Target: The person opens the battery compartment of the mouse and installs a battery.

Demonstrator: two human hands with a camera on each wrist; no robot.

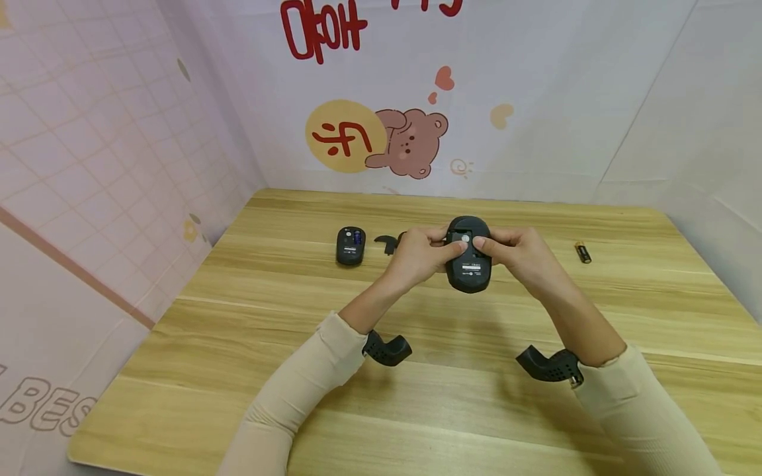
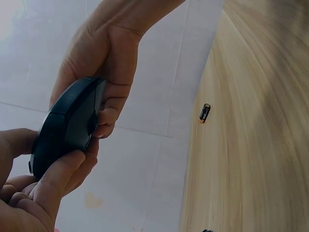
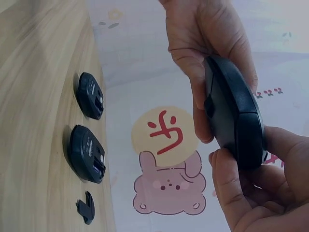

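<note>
Wooden table (image 1: pixel 452 396) under mouse (image 1: pixel 469 279) in 2-handed grip (image 1: pixel 418 258)

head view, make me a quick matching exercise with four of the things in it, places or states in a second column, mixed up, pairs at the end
Things
1. loose battery
2. raised mouse
3. lying mouse
4. black cover piece

Places and states
a. purple battery showing in its underside
b. held between the left hand and the right hand
c. lying between a mouse and the left hand
d. on the table, right of the right hand

Pairs: 1-d, 2-b, 3-a, 4-c
</note>
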